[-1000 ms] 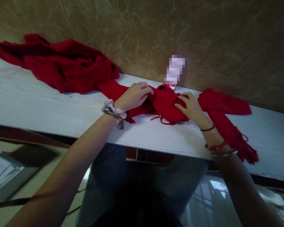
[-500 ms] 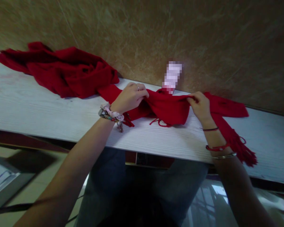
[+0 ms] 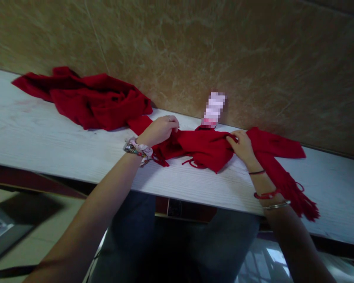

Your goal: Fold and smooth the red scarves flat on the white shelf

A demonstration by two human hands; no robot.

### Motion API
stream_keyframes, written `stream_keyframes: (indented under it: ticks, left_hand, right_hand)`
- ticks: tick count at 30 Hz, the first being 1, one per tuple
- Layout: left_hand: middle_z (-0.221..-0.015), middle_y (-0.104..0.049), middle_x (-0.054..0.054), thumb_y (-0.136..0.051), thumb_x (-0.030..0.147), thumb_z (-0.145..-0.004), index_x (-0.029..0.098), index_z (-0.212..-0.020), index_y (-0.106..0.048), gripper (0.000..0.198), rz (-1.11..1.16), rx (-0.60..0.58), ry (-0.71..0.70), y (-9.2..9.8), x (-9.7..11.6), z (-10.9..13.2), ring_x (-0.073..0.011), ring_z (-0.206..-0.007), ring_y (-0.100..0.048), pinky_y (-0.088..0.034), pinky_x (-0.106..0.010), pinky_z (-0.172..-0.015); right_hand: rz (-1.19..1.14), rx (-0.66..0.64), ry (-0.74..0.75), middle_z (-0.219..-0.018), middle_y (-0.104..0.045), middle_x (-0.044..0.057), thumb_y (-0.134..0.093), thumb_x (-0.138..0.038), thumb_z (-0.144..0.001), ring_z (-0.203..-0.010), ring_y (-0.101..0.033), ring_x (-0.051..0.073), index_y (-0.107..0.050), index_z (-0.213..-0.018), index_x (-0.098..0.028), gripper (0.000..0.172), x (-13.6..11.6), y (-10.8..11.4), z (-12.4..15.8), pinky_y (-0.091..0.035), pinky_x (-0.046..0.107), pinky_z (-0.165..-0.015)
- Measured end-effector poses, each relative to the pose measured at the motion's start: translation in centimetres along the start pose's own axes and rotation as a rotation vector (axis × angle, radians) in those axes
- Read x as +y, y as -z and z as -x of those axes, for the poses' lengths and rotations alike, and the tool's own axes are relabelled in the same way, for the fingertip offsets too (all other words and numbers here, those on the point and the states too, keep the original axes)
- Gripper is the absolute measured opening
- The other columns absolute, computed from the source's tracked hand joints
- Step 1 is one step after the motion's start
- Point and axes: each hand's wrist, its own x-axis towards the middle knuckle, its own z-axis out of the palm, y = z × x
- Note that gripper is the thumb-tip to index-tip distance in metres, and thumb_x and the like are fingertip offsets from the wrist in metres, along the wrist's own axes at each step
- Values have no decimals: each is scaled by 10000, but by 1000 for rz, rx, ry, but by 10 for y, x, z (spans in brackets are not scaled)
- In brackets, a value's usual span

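A long red fringed scarf point(image 3: 203, 147) lies across a white wood-grain table point(image 3: 61, 145). Its middle stretch sits bunched between my two hands. My left hand point(image 3: 161, 129) is closed on the cloth at the left of that bunch, fingers curled over its top edge. My right hand point(image 3: 242, 145) pinches the cloth at the right side. A crumpled red heap point(image 3: 91, 100) of the same fabric rests at the back left. The fringed end point(image 3: 301, 196) trails past my right wrist toward the table's front edge.
A brown marbled wall point(image 3: 224, 51) rises directly behind the table. A small blurred upright object point(image 3: 214, 110) stands against it just beyond the scarf. Below the table's front edge are my lap and a glossy floor.
Both hands have shifted a little on the scarf: the stretch held taut half a second ago now lies lower and flatter on the table. The view has tilted downward.
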Motion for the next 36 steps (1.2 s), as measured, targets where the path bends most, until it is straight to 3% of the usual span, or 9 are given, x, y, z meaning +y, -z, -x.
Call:
stream_keyframes:
  ticks: [2, 5, 9, 19, 23, 26, 32, 33, 36]
  left_hand:
    - [-896, -616, -62, -380, 84, -770, 150, -784, -612, 242, 80, 58, -47, 3, 15, -2, -166, -865, -558, -438, -292, -798]
    - [-937, -629, -61, -517, 227, -818, 154, -939, -607, 168, 194, -42, -174, 4, 34, -3, -172, -894, -561, -428, -298, -831]
    - [-852, -647, -45, -581, 239, -816, 157, -861, -631, 105, 261, -165, -234, 1, 42, -4, -157, -821, -575, -426, -286, -805]
    - [-1002, -642, -54, -655, 344, -772, 163, -1045, -591, 334, 361, -270, -284, 22, 76, -12, -162, -927, -565, -406, -273, -836]
    - [-935, -651, -26, -593, 222, -805, 180, -979, -611, 180, 83, -144, -151, 13, 93, -15, -175, -900, -574, -371, -320, -825]
    - [-912, -639, -17, -523, 115, -809, 187, -894, -623, 149, -102, 30, -65, 23, 81, -25, -175, -897, -563, -352, -335, -825]
    - [-843, -588, -8, -557, 149, -834, 144, -818, -562, 18, -210, 668, 130, 106, 8, -57, -137, -877, -510, -373, -315, -848]
    - [-824, -576, -6, -577, 144, -823, 136, -795, -551, 39, -206, 712, 135, 115, -3, -59, -126, -856, -503, -381, -304, -839]
    - [-769, -564, 21, -594, 141, -798, 143, -834, -556, 53, -32, 590, 201, 115, -17, -57, -85, -723, -508, -419, -245, -723]
  right_hand:
    - [-53, 85, 55, -739, -558, 32, -521, -244, -730, -745, -537, 209, -538, -689, -233, 45, -10, 8, 0, -455, 379, -693]
    - [-135, 132, 130, -775, -571, 30, -508, -218, -746, -764, -546, 200, -545, -736, -232, 41, -27, 20, 2, -454, 363, -703]
    - [-196, 110, 162, -775, -566, 28, -508, -242, -766, -768, -547, 193, -546, -741, -226, 48, -32, 24, 1, -452, 353, -706]
    - [-103, 127, 241, -770, -559, 35, -514, -222, -742, -755, -549, 194, -554, -694, -218, 62, -34, 34, -49, -449, 369, -702]
    - [-57, 192, 268, -778, -551, 33, -523, -213, -742, -752, -550, 188, -552, -693, -216, 57, -47, 40, -67, -450, 371, -712]
    - [-3, 237, 287, -776, -546, 29, -523, -223, -757, -756, -548, 186, -549, -700, -213, 63, -56, 57, -81, -449, 378, -715]
    - [52, 515, 196, -771, -529, 34, -490, -374, -839, -795, -526, 200, -523, -710, -278, 164, -47, 128, -121, -436, 406, -763]
    - [18, 526, 169, -771, -533, 33, -468, -379, -848, -784, -530, 204, -525, -723, -284, 167, -42, 134, -125, -438, 416, -762]
    - [-61, 409, 99, -771, -561, 30, -476, -322, -822, -770, -541, 218, -537, -736, -273, 115, -27, 120, -122, -442, 432, -750]
